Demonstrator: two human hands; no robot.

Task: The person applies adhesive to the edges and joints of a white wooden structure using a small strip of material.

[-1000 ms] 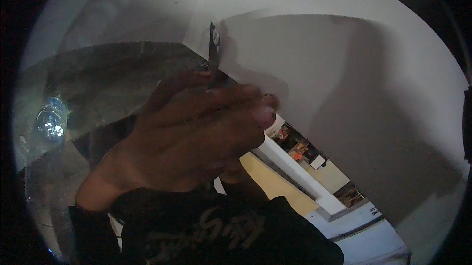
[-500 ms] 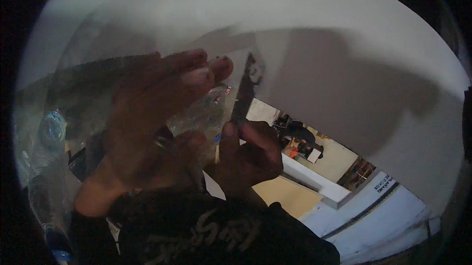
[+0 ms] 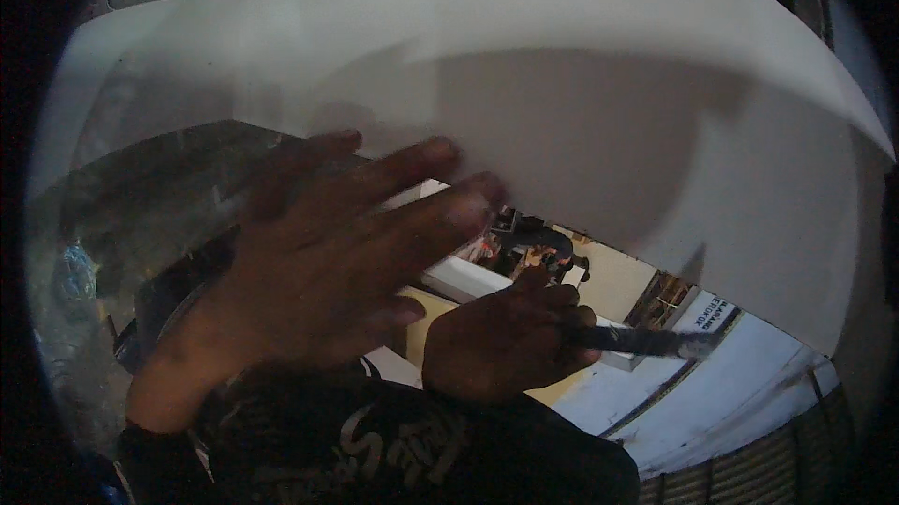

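Fingers of the left hand (image 3: 318, 271) are spread flat and open, the tips pressed against the lower edge of a large white panel (image 3: 581, 131) that fills the view from nine o'clock round through twelve to three. The right hand (image 3: 501, 341), down at about five o'clock from the left one, is closed in a fist around the dark handle of a thin tool (image 3: 637, 341), whose pale, worn tip points toward three o'clock just under the panel's slanting edge. Whether it is a knife, a scraper or a brush is too blurred to tell. The panel looks broad, smooth and fairly stiff, probably light for its size but awkward and liable to flex or slide under a flat palm, so it is best steadied near its edge. The tool seems slim and rigid, safest held well back on the handle. Dark sleeves (image 3: 403, 449) cover both forearms at six o'clock.
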